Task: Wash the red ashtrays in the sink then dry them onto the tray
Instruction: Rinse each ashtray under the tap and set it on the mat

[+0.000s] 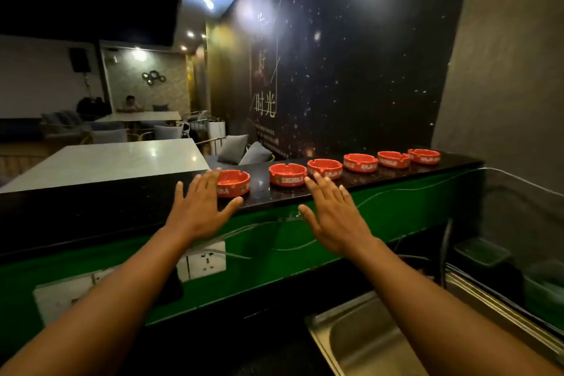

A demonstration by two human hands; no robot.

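Several red ashtrays stand in a row along a black bar counter (122,207). The leftmost ashtray (236,181) is partly behind my left hand (200,207), which is held flat with fingers spread, holding nothing. The second ashtray (287,174) and the third ashtray (325,168) lie just beyond the fingertips of my right hand (332,217), also flat and empty. More ashtrays (393,159) continue to the right. A steel sink (360,342) sits below at the lower right. No tray is in sight.
The counter's front is green with white wall sockets (206,259) and loose cables (396,192). Dark plastic containers (482,252) sit at the right by the grey wall. Beyond the counter are a white table (122,159), cushioned seats and a seated person far back.
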